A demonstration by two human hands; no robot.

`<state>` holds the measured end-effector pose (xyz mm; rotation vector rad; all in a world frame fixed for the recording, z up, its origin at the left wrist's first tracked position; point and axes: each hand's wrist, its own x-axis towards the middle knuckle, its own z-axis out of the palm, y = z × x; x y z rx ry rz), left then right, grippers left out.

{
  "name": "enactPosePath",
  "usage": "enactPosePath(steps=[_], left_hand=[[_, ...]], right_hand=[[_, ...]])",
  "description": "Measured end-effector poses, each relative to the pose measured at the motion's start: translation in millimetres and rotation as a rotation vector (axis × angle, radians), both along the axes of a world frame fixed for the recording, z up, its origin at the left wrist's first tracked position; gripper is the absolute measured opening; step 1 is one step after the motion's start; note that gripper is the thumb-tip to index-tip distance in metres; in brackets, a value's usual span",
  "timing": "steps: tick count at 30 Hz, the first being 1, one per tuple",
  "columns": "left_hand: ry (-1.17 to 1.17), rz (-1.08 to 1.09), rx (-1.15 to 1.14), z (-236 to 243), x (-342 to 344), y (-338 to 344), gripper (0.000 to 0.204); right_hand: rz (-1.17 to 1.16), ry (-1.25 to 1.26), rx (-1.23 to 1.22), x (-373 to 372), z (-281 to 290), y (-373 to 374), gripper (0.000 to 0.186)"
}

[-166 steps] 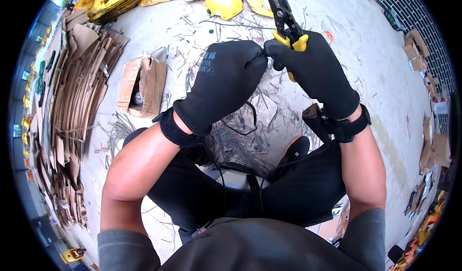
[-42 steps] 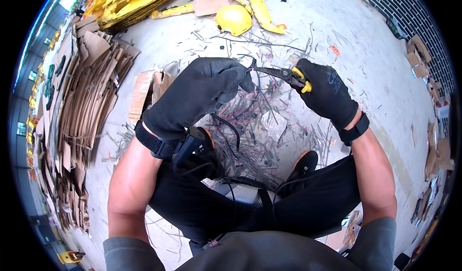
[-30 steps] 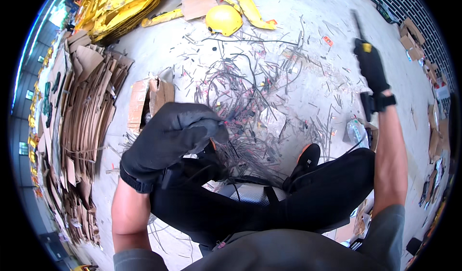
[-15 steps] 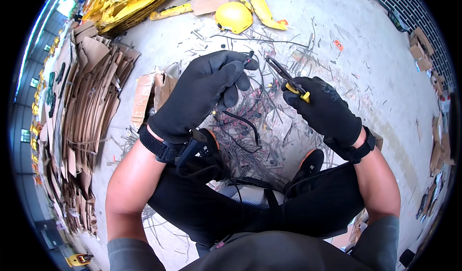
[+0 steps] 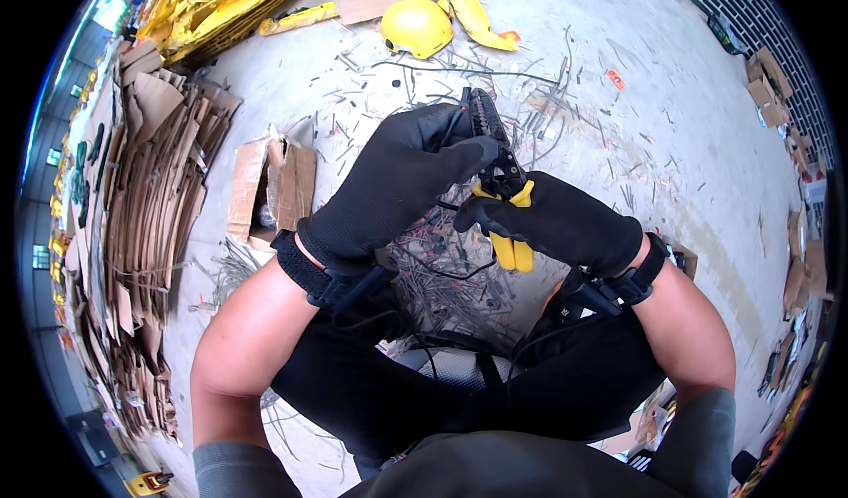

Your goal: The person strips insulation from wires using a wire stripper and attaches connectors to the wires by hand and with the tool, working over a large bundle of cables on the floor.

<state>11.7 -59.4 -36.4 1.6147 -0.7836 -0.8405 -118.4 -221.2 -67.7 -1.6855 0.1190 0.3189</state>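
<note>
My right hand (image 5: pixel 570 224), in a black glove, grips a wire stripper (image 5: pixel 502 169) with black toothed jaws and yellow handles. The jaws point away from me. My left hand (image 5: pixel 380 184), gloved too, is closed on a black cable (image 5: pixel 464 109), whose tip shows a spot of red beside the jaws. Its thumb lies close to the tool's head. Whether the jaws bite on the cable I cannot tell. Between my feet, below both hands, spreads a heap of cut wire scraps (image 5: pixel 442 255), grey, black and reddish.
An open cardboard box (image 5: pixel 296 177) stands left of the scraps. Stacked flattened cardboard (image 5: pixel 159 206) lines the left side. Ahead lie a yellow helmet (image 5: pixel 415 28) and a pile of yellow panels (image 5: pixel 212 7). More boxes (image 5: pixel 767 91) stand along the right wall.
My right hand has moved left and turned, bringing the wire stripper against my left hand and the cable end. The yellow handles now show fully.
</note>
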Motion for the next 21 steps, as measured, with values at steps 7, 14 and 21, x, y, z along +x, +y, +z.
enactPosePath(steps=[7, 14, 21], left_hand=[[-0.053, -0.019, 0.019, -3, 1, 6, 0.027], [0.114, -0.028, 0.031, -3, -8, 1, 0.031], [-0.22, -0.194, -0.198, -16, -31, -14, 0.022]], right_hand=[[0.052, 0.045, 0.059, -1, 9, -10, 0.036], [-0.161, -0.459, -0.127, 2, 23, -26, 0.046], [-0.27, -0.259, 0.145, 5, 28, -4, 0.042]])
